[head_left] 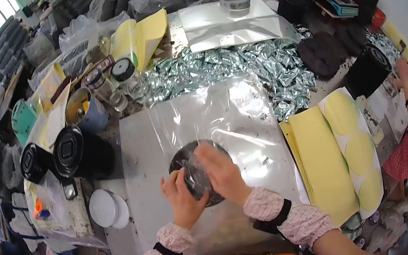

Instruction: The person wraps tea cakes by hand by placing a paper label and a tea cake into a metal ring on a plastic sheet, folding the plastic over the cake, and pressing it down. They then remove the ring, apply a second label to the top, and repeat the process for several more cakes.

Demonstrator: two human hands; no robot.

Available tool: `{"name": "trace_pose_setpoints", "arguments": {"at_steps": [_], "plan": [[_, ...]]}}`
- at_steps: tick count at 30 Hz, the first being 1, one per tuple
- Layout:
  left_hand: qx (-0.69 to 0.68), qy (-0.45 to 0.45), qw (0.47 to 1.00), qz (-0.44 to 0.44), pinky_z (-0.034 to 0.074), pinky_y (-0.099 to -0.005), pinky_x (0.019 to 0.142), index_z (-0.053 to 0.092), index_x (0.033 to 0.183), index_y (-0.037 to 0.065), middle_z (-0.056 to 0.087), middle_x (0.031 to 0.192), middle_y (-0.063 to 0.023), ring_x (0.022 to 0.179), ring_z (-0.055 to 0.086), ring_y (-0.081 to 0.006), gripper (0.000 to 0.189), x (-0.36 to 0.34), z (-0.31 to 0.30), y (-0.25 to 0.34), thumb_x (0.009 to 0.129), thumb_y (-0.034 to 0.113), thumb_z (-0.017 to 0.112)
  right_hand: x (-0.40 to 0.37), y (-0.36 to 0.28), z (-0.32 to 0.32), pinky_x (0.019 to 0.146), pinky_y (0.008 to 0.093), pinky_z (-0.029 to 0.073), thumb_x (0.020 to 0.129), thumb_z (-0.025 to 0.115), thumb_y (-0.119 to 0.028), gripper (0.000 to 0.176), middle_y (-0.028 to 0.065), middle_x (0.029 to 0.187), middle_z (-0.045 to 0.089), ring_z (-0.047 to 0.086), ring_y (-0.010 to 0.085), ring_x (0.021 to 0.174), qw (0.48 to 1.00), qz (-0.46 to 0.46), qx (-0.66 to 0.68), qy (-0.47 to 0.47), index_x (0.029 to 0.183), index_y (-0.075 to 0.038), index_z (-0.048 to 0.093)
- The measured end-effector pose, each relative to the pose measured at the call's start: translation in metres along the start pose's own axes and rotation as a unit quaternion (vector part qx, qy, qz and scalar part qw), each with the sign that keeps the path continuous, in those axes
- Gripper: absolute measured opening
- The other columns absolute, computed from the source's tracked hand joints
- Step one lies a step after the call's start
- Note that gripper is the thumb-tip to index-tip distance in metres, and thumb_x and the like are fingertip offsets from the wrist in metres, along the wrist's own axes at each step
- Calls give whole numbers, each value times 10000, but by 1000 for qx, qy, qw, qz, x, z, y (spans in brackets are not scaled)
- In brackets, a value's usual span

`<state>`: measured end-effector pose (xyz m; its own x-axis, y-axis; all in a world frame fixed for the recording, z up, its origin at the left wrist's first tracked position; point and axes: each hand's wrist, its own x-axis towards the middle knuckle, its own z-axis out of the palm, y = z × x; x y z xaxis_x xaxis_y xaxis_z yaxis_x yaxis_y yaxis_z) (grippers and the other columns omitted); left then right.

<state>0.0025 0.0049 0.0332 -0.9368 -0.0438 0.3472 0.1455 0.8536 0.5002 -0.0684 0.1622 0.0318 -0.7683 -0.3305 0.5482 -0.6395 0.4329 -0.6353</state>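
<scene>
Left hand (183, 199) at 8 o'clock and right hand (225, 174) at 3 o'clock are pinching a small dark round puck (197, 179), seemingly film-wrapped; equally near.

Table (124, 245): grey and crowded, little bare surface showing.
Centre: large silvery sheet (246, 120), flat and glossy.
Just beyond it, far and right: heap of small foil packets (264, 65).
Far centre: big silver bags (229, 24) lying flat, with folded yellow paper (141, 34) to their left.
Right: yellow backing sheets (324, 161) carrying round yellow stickers (359, 152).
Left: two black round tins (74, 150) side by side, and white lids (104, 208) nearer.
Far left: blue cup (90, 115), capped jars (123, 70).
</scene>
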Motion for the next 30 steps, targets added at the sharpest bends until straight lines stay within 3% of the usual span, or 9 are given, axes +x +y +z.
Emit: {"name": "trace_pose_setpoints", "arguments": {"at_steps": [4,10,12,14,17,19,22,26,30], "plan": [[-466,31,870,-156,204,-509,1190,312,1473,-24,345,1520,-236,1429,339,-348,885,42,-1,-30,774,226,794,-1,10,6,996,394,482,806,590,-13,395,161,1214,656,612,333,1156,992,11,-38,-116,1198,-17,639],[-98,-70,982,145,341,-509,1139,584,1240,-12,568,1332,-196,1318,482,-404,490,43,6,-10,840,229,731,-5,26,-16,978,381,475,796,557,-5,362,149,1133,647,616,347,1055,984,7,143,103,1153,-3,617],[-96,-110,983,107,361,-509,1124,592,1219,1,573,1317,-196,1305,491,-399,461,37,11,-10,839,222,732,9,48,2,992,397,462,903,541,-59,326,152,1198,618,606,352,1074,900,258,234,263,1220,6,578],[-138,-96,984,63,394,-483,1092,592,1215,9,537,1327,-190,1250,528,-377,523,33,12,-8,814,293,772,29,65,17,1004,409,450,966,506,-137,330,164,1265,588,603,344,1087,833,285,417,228,1261,6,544],[-368,-52,927,-60,417,-450,1047,612,1191,29,489,1306,-155,1212,529,-322,599,37,9,-16,752,372,829,54,45,-6,976,442,470,1022,452,-270,323,172,1203,641,630,335,1030,976,-13,219,8,1134,-33,642],[-430,-31,901,-44,436,-418,1004,652,1118,46,467,1264,-125,1162,533,-268,557,34,11,-38,714,366,862,48,40,-4,933,452,506,998,494,-236,304,147,967,696,658,353,920,923,-104,358,-98,897,-34,698],[-250,-60,966,11,449,-417,959,676,1009,36,485,1216,-131,1063,538,-282,304,34,13,-29,762,177,785,10,61,6,934,446,512,953,575,-163,203,134,895,686,663,349,890,874,87,459,-134,839,-24,670],[-39,-89,995,12,412,-478,1023,645,1092,39,498,1254,-192,1158,501,-357,324,35,21,-13,771,49,683,-2,1,1,882,411,537,769,725,-3,107,125,1026,675,647,311,995,998,52,-11,-16,854,-28,665],[-51,-136,985,96,306,-506,1136,526,1318,-4,398,1452,-262,1346,397,-418,565,44,2,-7,806,183,675,-2,0,-7,823,384,512,753,708,-39,154,110,990,614,593,326,973,994,71,-26,-82,890,-23,639]]}}
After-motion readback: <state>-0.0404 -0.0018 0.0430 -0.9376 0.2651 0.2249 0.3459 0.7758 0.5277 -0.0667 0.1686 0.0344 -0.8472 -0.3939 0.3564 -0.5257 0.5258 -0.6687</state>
